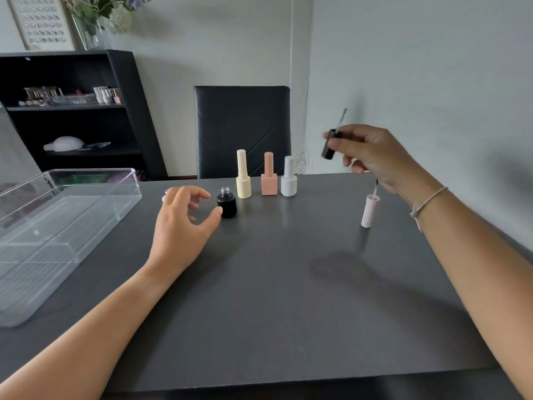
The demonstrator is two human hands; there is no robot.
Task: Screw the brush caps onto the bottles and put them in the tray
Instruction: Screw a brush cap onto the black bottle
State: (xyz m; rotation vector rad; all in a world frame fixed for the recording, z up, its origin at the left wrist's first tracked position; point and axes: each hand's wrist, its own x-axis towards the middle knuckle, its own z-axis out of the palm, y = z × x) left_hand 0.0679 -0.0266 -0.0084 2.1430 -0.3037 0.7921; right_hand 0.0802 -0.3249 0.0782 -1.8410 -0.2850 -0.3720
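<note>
My right hand (372, 157) holds a black brush cap (330, 145) in the air at the right, brush pointing up. My left hand (184, 223) is open, its thumb touching an uncapped black bottle (227, 204) that stands on the dark table (274, 298). Behind that bottle stand three capped bottles: cream (243, 176), peach (269, 176) and white (289, 178). A pale pink ribbed brush cap (370, 210) stands upside down at the right, brush upward. Behind my left fingers a small pale object (166, 194) peeks out, mostly hidden. The clear tray (57, 226) sits at the left and looks empty.
A black chair (242, 131) stands behind the table's far edge. A dark shelf unit (72, 111) with small items is at the back left. The grey wall runs close along the table's right side.
</note>
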